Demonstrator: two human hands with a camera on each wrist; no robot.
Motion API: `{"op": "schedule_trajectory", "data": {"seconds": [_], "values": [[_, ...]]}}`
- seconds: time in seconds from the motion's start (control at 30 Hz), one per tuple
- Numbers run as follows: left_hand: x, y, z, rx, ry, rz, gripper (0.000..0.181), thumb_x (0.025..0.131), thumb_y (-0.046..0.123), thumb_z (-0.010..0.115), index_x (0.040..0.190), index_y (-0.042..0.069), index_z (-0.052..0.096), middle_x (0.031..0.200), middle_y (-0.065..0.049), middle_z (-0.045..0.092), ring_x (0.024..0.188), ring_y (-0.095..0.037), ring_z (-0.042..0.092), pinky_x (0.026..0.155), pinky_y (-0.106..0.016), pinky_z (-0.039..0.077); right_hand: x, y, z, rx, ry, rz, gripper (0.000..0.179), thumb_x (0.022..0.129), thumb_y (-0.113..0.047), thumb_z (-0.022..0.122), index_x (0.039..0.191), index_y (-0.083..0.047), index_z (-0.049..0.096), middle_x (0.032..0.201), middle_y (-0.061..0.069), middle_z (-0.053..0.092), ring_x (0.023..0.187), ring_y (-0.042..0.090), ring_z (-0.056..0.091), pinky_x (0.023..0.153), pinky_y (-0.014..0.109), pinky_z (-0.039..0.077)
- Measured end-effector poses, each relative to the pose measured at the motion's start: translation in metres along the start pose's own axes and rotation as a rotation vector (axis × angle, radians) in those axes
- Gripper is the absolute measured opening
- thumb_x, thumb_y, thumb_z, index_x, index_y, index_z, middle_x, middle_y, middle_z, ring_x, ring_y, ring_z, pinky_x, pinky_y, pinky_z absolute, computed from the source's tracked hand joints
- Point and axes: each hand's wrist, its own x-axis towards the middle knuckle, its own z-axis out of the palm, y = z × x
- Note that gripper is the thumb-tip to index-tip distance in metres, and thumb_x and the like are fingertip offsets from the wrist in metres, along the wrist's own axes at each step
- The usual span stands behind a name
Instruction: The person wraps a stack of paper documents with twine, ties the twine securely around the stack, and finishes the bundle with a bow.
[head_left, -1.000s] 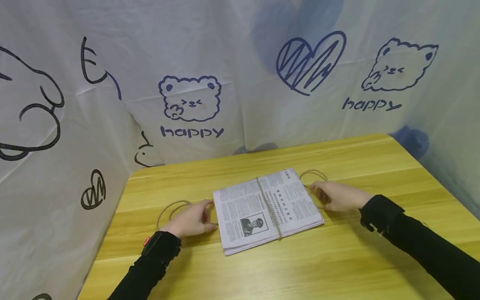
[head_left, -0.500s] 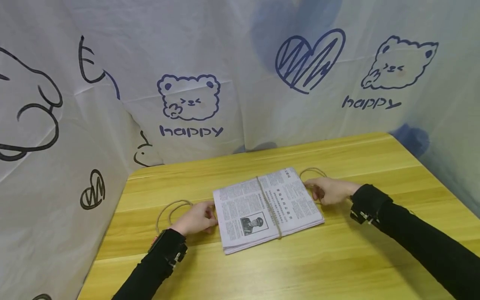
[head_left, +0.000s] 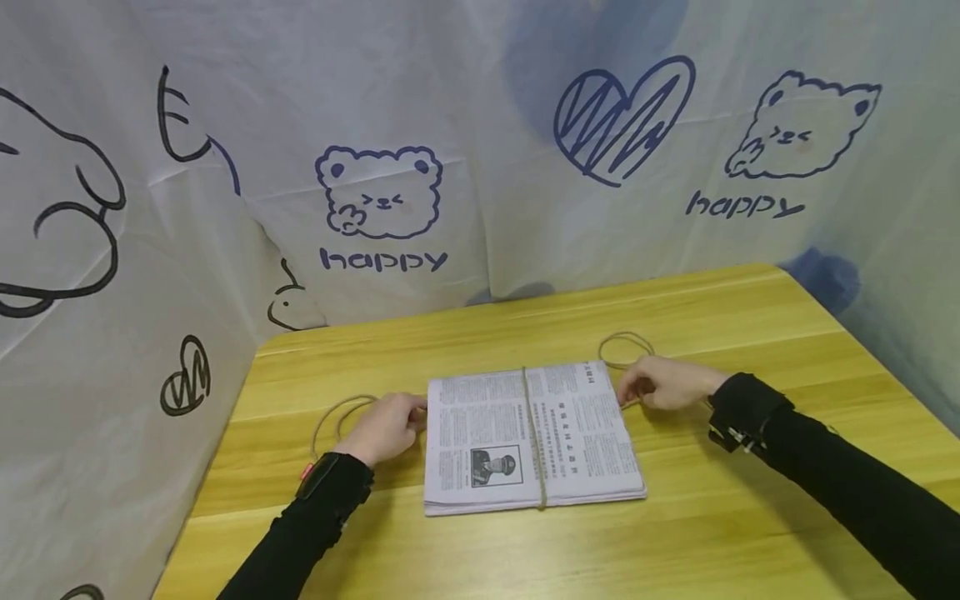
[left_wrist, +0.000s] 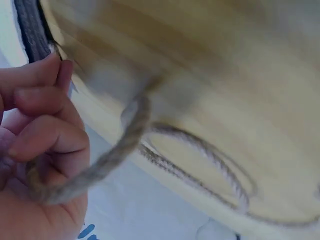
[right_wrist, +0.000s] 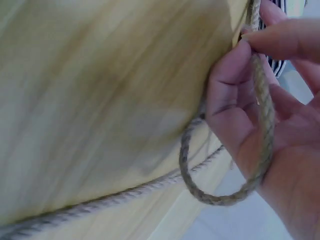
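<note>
A folded newspaper stack [head_left: 480, 425] lies on the table in the head view, with one band of twine [head_left: 534, 433] crossing its top from back to front. At its left edge my left hand [head_left: 386, 427] has its fingers curled on the twine; the left wrist view shows a length of twine [left_wrist: 110, 160] running through those fingers. My right hand [head_left: 663, 383] is at the opposite edge, thumb and forefinger pinching the rope-like twine [right_wrist: 265, 115], which loops down past the palm in the right wrist view. The undersides of the papers are hidden.
Loose twine coils [head_left: 341, 412] lie left of the papers, and another twine loop [head_left: 626, 337] lies behind my right hand. The wooden table [head_left: 525, 558] ends at a white cloth [head_left: 480, 108] with drawings, which hangs behind it and along both sides.
The newspaper stack has turned clockwise, its right end coming nearer to me, so it lies squarer. Both hands have closed in on the twine at its edges.
</note>
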Motion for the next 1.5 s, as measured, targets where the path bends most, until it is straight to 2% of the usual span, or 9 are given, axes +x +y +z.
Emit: {"op": "schedule_trajectory", "data": {"seconds": [0.23, 0.37, 0.5, 0.6, 0.8, 0.93, 1.2, 1.37, 1.5], "values": [[-0.008, -0.019, -0.02, -0.034, -0.045, 0.018, 0.024, 0.095, 0.015, 0.07, 0.118, 0.008, 0.071, 0.096, -0.005, 0.069, 0.076, -0.013, 0.056, 0.068, -0.03, 0.047, -0.018, 0.001, -0.001, -0.017, 0.088, 0.069, 0.023, 0.086, 0.008, 0.064, 0.105, -0.004, 0.071, 0.091, 0.003, 0.067, 0.078, 0.009, 0.055, 0.069, 0.023, 0.048], [-0.024, -0.041, -0.046, -0.1, -0.027, 0.016, 0.03, 0.099, 0.021, 0.065, 0.124, 0.005, 0.067, 0.101, -0.007, 0.067, 0.082, -0.017, 0.06, 0.072, -0.033, 0.049, -0.039, 0.005, -0.007, -0.01, 0.262, 0.083, 0.022, 0.089, 0.0, 0.07, 0.111, -0.001, 0.07, 0.1, 0.008, 0.072, 0.087, 0.012, 0.064, 0.075, 0.026, 0.056], [-0.044, -0.059, -0.063, -0.062, 0.038, -0.079, 0.031, 0.103, 0.023, 0.059, 0.126, 0.002, 0.064, 0.11, -0.014, 0.069, 0.091, -0.024, 0.064, 0.078, -0.04, 0.052, -0.06, 0.012, -0.014, -0.06, 0.47, 0.095, 0.021, 0.09, -0.002, 0.071, 0.111, 0.001, 0.07, 0.101, 0.011, 0.072, 0.088, 0.012, 0.065, 0.074, 0.027, 0.057], [-0.056, -0.069, -0.065, -0.012, 0.039, -0.17, 0.032, 0.103, 0.024, 0.057, 0.124, 0.0, 0.062, 0.108, -0.017, 0.068, 0.086, -0.025, 0.064, 0.073, -0.041, 0.051, -0.073, 0.018, -0.017, -0.106, 0.535, 0.153, 0.02, 0.09, -0.002, 0.071, 0.11, 0.002, 0.069, 0.097, 0.01, 0.071, 0.083, 0.01, 0.063, 0.07, 0.025, 0.054], [-0.06, -0.071, -0.052, 0.018, 0.042, -0.263, 0.031, 0.103, 0.034, 0.056, 0.103, 0.003, 0.061, 0.073, -0.008, 0.06, 0.059, -0.019, 0.05, 0.056, -0.032, 0.037, -0.081, 0.026, -0.013, -0.09, 0.385, 0.306, 0.034, 0.09, -0.019, 0.076, 0.113, 0.003, 0.065, 0.095, 0.008, 0.068, 0.084, 0.014, 0.064, 0.071, 0.029, 0.053], [-0.051, -0.06, -0.039, 0.024, 0.041, -0.258, 0.04, 0.1, 0.043, 0.058, 0.098, 0.004, 0.064, 0.075, -0.005, 0.064, 0.061, -0.017, 0.052, 0.058, -0.03, 0.038, -0.073, 0.024, -0.006, -0.059, 0.308, 0.315, 0.037, 0.09, -0.021, 0.076, 0.115, 0.004, 0.063, 0.095, 0.008, 0.068, 0.084, 0.014, 0.063, 0.071, 0.032, 0.052], [-0.036, -0.045, -0.028, 0.005, -0.008, -0.266, 0.019, 0.091, 0.026, 0.072, 0.088, 0.008, 0.068, 0.08, -0.004, 0.066, 0.067, -0.017, 0.054, 0.061, -0.03, 0.042, -0.053, 0.016, 0.003, -0.061, 0.28, 0.326, 0.022, 0.092, -0.003, 0.063, 0.112, 0.005, 0.061, 0.083, 0.004, 0.061, 0.072, 0.013, 0.05, 0.063, 0.028, 0.04], [-0.039, -0.05, -0.029, -0.023, -0.036, -0.285, 0.014, 0.089, 0.019, 0.072, 0.089, 0.006, 0.069, 0.085, -0.006, 0.067, 0.069, -0.017, 0.055, 0.064, -0.031, 0.044, -0.051, 0.017, 0.004, -0.098, 0.249, 0.329, 0.009, 0.087, -0.005, 0.067, 0.093, -0.003, 0.06, 0.074, 0.001, 0.051, 0.067, 0.013, 0.042, 0.062, 0.028, 0.035], [-0.043, -0.058, -0.031, -0.058, -0.046, -0.307, 0.021, 0.09, 0.018, 0.069, 0.075, 0.009, 0.058, 0.068, -0.002, 0.053, 0.06, -0.016, 0.045, 0.06, -0.03, 0.038, -0.054, 0.02, 0.002, -0.029, 0.295, 0.349, 0.008, 0.09, -0.005, 0.065, 0.089, -0.003, 0.057, 0.076, 0.003, 0.051, 0.066, 0.011, 0.042, 0.06, 0.027, 0.034]]}}
